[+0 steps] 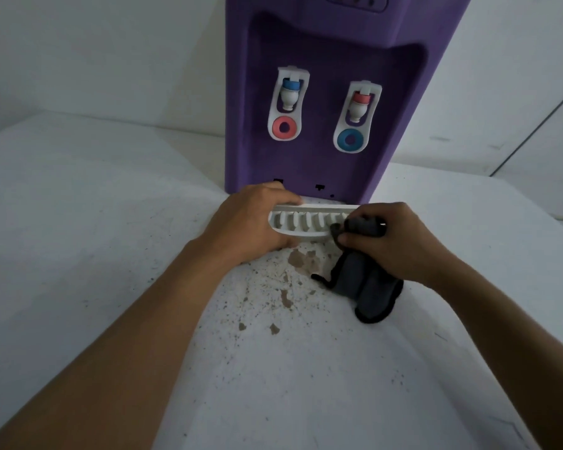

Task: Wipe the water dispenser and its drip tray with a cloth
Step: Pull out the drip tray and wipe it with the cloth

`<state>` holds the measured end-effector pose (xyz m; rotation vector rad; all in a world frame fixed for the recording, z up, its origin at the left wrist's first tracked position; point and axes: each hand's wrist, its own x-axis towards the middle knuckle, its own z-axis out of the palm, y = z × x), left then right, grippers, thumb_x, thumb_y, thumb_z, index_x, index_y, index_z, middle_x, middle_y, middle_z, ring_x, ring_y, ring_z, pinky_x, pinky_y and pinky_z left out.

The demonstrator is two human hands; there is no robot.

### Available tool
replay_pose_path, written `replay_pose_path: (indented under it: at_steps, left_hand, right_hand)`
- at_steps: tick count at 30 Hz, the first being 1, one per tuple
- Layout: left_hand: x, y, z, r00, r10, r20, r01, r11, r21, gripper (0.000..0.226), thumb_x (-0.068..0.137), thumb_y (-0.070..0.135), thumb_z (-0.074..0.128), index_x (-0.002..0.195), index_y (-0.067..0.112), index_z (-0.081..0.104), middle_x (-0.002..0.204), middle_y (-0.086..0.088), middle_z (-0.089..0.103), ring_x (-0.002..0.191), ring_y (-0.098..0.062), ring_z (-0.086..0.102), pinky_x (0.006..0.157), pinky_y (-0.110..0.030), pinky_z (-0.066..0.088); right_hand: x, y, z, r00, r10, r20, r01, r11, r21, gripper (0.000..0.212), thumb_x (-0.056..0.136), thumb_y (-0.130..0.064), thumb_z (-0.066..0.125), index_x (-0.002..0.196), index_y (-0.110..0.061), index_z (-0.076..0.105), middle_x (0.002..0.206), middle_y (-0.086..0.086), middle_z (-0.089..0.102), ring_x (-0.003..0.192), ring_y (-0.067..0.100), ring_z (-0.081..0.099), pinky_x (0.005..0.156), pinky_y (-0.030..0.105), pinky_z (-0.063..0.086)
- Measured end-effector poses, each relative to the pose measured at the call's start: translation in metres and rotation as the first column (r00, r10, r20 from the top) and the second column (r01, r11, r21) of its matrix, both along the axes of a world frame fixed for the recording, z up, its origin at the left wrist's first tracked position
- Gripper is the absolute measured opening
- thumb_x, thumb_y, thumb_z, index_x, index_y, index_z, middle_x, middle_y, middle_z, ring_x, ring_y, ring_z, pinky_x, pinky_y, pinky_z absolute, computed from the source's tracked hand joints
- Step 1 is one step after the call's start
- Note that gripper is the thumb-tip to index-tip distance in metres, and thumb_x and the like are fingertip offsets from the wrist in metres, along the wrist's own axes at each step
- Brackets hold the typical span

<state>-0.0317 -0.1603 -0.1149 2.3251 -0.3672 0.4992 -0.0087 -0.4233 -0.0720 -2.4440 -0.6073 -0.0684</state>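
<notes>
Stained counter (pixel 273 368); left hand (pixel 247 222) grips tray (pixel 301 222).

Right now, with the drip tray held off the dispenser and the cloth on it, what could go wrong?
1. The left hand grips only one end of the white drip tray; pressure from the right hand could tip it.
2. The grey cloth hangs down onto the stained, gritty white surface and may pick up dirt.

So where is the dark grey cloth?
The dark grey cloth is low and right of centre, gripped by the right hand against the white slotted drip tray, its end on the white counter.
</notes>
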Motion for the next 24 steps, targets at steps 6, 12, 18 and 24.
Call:
replay_pose_path:
  at_steps: [6,12,18,24]
  left_hand:
    - [0.0,-0.001,0.001,1.0,0.014,-0.012,-0.013,1.0,0.006,0.072,0.063,0.037,0.1,0.129,0.031,0.072,0.11,0.016,0.068,0.097,-0.006,0.068,0.084,-0.04,0.061]
    - [-0.001,0.0,0.0,1.0,0.019,-0.011,-0.019,1.0,0.006,0.072,0.063,0.038,0.099,0.13,0.03,0.072,0.112,0.018,0.068,0.098,-0.003,0.068,0.085,-0.04,0.061]
    - [-0.002,-0.002,0.001,1.0,0.026,-0.002,-0.026,0.999,0.019,0.072,0.063,0.038,0.1,0.129,0.03,0.072,0.11,0.018,0.068,0.095,-0.003,0.068,0.083,-0.039,0.061]
    - [-0.001,-0.001,-0.001,1.0,0.022,0.004,-0.022,1.0,0.017,0.07,0.065,0.039,0.099,0.129,0.029,0.073,0.109,0.017,0.068,0.094,-0.003,0.068,0.082,-0.039,0.061]
  right_hand:
    - [0.01,-0.029,0.0,0.97,-0.237,0.059,0.24,0.968,-0.065,0.01,0.085,-0.028,0.082,0.083,-0.028,0.072,0.079,-0.008,0.069,0.074,0.008,0.064,0.058,0.019,0.043]
    - [-0.001,-0.012,-0.004,0.992,-0.077,0.1,0.071,0.996,0.063,0.011,0.084,-0.033,0.082,0.091,-0.032,0.074,0.083,-0.016,0.072,0.08,-0.001,0.065,0.065,0.011,0.046]
    - [0.008,-0.017,-0.007,0.985,-0.158,0.074,0.154,0.986,0.064,0.01,0.085,-0.033,0.082,0.091,-0.03,0.075,0.084,-0.012,0.072,0.078,0.006,0.066,0.064,0.019,0.05]
    - [-0.004,-0.001,-0.015,0.955,-0.231,0.185,0.218,0.972,0.087,0.013,0.088,-0.026,0.079,0.088,-0.034,0.069,0.079,-0.022,0.065,0.07,-0.004,0.061,0.057,0.007,0.039]
